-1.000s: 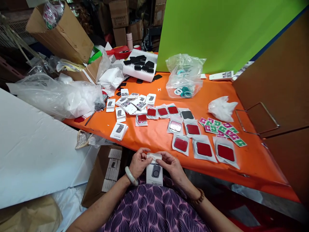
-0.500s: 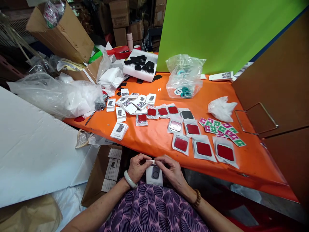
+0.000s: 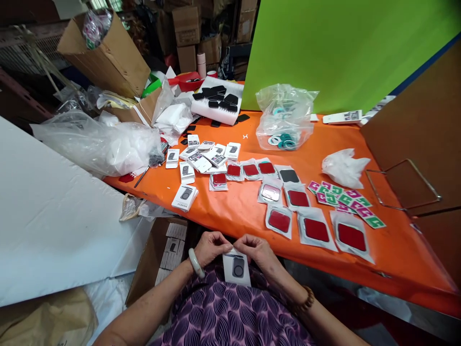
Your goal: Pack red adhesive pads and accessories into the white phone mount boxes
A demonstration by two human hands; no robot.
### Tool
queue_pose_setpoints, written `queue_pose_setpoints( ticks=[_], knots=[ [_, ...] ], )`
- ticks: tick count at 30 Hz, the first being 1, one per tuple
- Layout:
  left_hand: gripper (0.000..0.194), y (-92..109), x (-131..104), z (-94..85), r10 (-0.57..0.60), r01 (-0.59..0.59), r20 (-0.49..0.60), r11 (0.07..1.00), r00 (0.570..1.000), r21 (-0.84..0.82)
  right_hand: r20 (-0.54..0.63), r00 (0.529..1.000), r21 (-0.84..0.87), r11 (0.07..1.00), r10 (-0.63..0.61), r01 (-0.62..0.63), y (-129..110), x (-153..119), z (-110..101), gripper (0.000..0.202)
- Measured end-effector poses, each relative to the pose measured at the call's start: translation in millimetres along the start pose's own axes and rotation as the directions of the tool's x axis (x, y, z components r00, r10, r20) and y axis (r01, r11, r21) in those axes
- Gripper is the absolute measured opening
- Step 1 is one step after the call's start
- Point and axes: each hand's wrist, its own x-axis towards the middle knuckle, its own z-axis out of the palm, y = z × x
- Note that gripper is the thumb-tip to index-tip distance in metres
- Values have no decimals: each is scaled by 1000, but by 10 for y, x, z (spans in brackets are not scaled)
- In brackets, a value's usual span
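Note:
A small white box (image 3: 236, 270), printed with a dark round-faced device, rests upright against my lap at the table's front edge. My left hand (image 3: 213, 248) pinches its top edge near the left corner between thumb and forefinger. From the other side, my right hand (image 3: 255, 248) does the same close to the middle of that edge. The fingertips nearly meet and cover part of the box's top, so the flap there is hidden. Below and to the left, an open carton (image 3: 146, 262) holds several rows of similar white boxes (image 3: 173, 247).
On the orange table (image 3: 230, 216) lie red square pads in clear sleeves (image 3: 316, 229), piled white boxes (image 3: 201, 161) and pink-and-green cards (image 3: 344, 198). Farther back are a plastic bag of rings (image 3: 284, 115) and black plates (image 3: 218, 98). White foam board (image 3: 65, 216) stands left.
The camera view has shifted, so the table's things appear farther right. My fingers have closed together at the box's top edge, and the box now tilts slightly.

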Motion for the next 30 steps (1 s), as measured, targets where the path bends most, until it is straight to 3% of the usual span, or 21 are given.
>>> queue_pose_setpoints(
  ticks=[7, 13, 17, 21, 25, 30],
  knots=[
    [33, -19, 28, 9, -10, 10, -1, 997, 1000, -71, -7, 999, -29, 999, -34, 34, 3, -33, 5, 32],
    [31, -64, -15, -77, 23, -22, 120, 1000, 992, -4, -20, 1000, -17, 1000, -4, 4, -5, -76, 48, 34],
    [30, -24, -30, -62, 30, -33, 44, 997, 999, 74, -30, 1000, -10, 1000, -9, 9, -38, -84, 53, 36],
    [26, -18, -110, -29, 68, -72, 69, 996, 995, 51, -4, 997, -85, 993, -80, 80, 0, -131, -19, 36],
    [29, -206, -199, -7, 45, -42, 66, 998, 997, -45, 40, 990, -130, 982, -135, 139, 225, -151, -101, 38],
    [28, -428, -176, 74, 17, -17, 7, 999, 1000, -46, 161, 985, -59, 995, -65, 75, 431, -73, -156, 53]
  ],
)
